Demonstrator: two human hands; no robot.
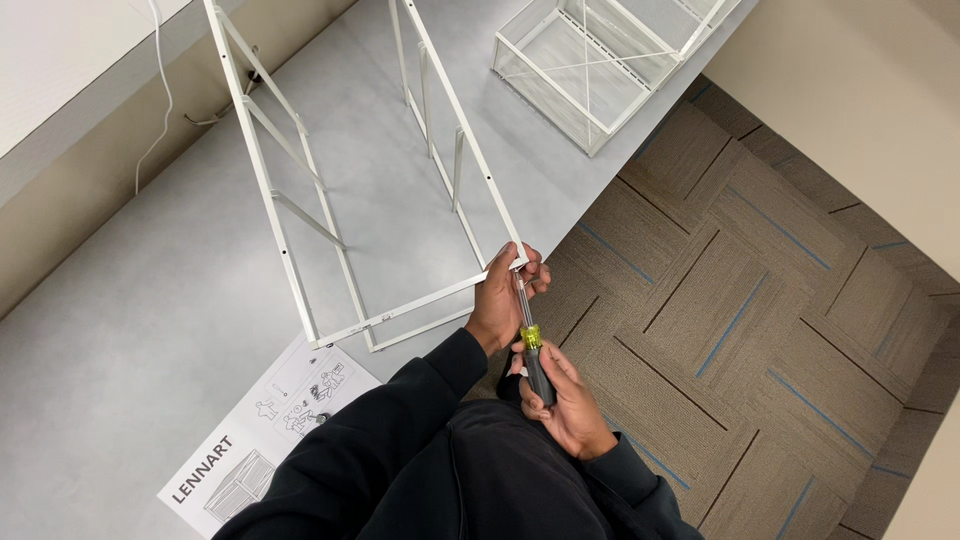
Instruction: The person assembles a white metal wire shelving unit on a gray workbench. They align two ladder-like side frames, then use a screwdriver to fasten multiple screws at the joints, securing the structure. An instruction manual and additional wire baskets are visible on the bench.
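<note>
Now left hand [497, 300] steadies frame [300, 190] corner, screwdriver [530, 340] touching.

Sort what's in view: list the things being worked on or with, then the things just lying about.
In hand:
- white metal frame, corner gripped by the left hand
- screwdriver, dark handle in the right hand, tip at that corner

Lying about:
- instruction sheet on the grey table
- wire mesh basket
- white cable

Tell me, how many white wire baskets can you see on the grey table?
1. The white wire mesh basket sits at the far edge of the grey table, beyond the white metal frame. Its top is cut off, so others may be hidden.
</note>
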